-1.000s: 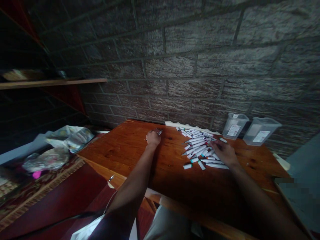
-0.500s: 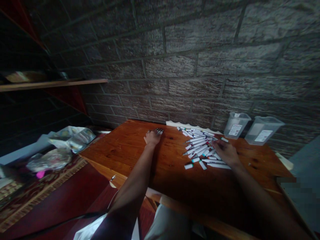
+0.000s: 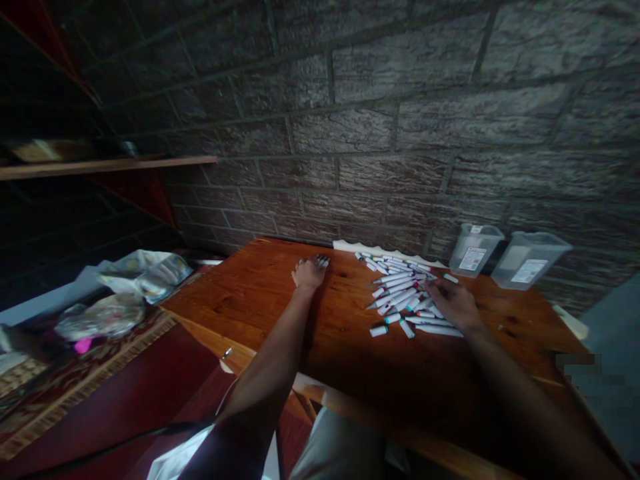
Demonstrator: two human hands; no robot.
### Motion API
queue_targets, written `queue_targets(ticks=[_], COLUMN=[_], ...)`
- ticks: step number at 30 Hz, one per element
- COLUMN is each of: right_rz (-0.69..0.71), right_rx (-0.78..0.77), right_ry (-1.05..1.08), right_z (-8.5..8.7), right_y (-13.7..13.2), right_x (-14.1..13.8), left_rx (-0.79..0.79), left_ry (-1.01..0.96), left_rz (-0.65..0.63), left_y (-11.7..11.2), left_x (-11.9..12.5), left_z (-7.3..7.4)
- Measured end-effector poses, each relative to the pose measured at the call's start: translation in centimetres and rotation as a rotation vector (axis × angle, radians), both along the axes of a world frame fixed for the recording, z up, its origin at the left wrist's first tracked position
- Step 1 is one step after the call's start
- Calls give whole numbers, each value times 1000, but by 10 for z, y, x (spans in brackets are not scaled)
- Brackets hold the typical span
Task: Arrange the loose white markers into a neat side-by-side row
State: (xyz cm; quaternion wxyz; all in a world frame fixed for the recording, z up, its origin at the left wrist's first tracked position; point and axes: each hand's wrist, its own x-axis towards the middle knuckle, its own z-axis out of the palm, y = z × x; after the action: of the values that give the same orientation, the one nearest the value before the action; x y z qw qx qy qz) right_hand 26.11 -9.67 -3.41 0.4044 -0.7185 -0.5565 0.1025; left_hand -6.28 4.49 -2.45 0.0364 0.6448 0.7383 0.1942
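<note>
White markers [image 3: 400, 280] with coloured ends lie in a loose pile on the wooden table [image 3: 250, 293], several of them with grey tips pointing left. My right hand [image 3: 455, 303] is at the right side of this pile, thumb and fingers pinched together on what looks like a marker; the fingers hide most of it. Left of the pile, apart from it, my left hand [image 3: 309, 273] rests palm down on the tabletop with its fingers stretched forward. Nothing shows in it.
A clear plastic container [image 3: 473, 250] and a second clear container [image 3: 530, 261] stand at the back right against the brick wall [image 3: 360, 133]. Behind the markers lies a white wavy-edged strip [image 3: 345, 247]. Plastic bags [image 3: 145, 273] lie left of the table, below a shelf [image 3: 165, 163].
The view has shifted very slightly. Both hands stay at nearly the same spots, and the marker pile looks almost unchanged.
</note>
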Motion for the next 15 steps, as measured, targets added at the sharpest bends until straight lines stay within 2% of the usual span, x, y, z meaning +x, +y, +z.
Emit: queue_targets(ticks=[6,15], right_rz=[-20,-29], right_rx=[-49,-15], right_ry=[11,10], right_z=[0,-2], right_y=[0,1], right_x=[0,0], left_rx=[13,-60], left_ry=[-9,-43], left_rz=[-11,10], left_y=[-1,-5], left_x=[1,0], left_z=[0,8])
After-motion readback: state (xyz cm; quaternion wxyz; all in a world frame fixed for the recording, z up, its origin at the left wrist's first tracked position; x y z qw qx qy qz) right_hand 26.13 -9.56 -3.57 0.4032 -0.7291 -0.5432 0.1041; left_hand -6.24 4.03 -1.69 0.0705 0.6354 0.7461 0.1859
